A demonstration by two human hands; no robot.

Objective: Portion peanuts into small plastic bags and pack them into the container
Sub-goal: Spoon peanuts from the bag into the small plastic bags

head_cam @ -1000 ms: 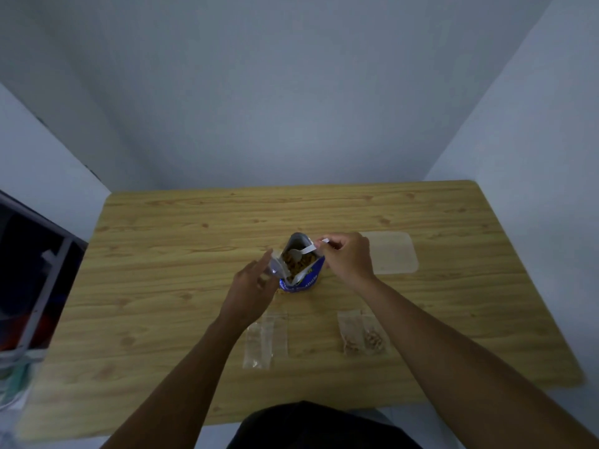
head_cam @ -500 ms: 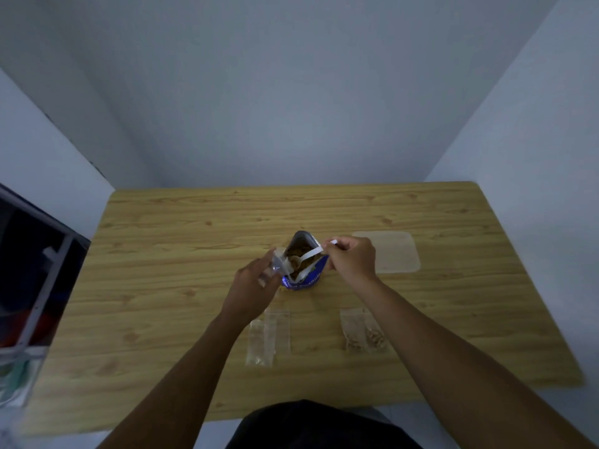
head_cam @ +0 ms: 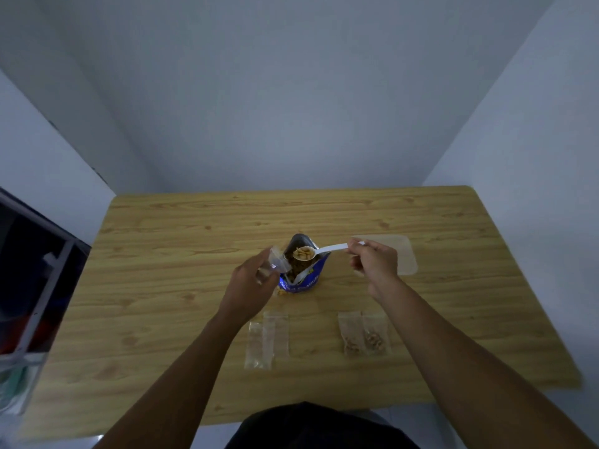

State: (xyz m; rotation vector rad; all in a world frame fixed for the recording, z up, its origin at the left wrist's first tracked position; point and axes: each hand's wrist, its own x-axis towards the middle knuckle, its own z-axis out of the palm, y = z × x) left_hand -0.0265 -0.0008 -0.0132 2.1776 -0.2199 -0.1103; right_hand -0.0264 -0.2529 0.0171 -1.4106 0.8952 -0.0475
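Right hand (head_cam: 374,265), fingers pinched on white spoon (head_cam: 319,251); bowl heaped with peanuts, just above open blue peanut pouch (head_cam: 303,270) at bench (head_cam: 162,254) centre. Left hand (head_cam: 251,286) grasps small clear bag (head_cam: 270,264), contents hard to make out. Near edge: empty bags (head_cam: 267,340) left, filled bags (head_cam: 364,333) right. Translucent container (head_cam: 403,257) partly hidden behind right hand.

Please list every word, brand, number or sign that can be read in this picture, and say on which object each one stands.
No text here can be read with certainty.
Blue peanut pouch: pale lettering runs along its lower front, but it is too blurred and small to quote.
Empty small bags: no print visible.
Filled small bags: no print visible.
White spoon: no marking visible.
Clear container lid: no label visible.
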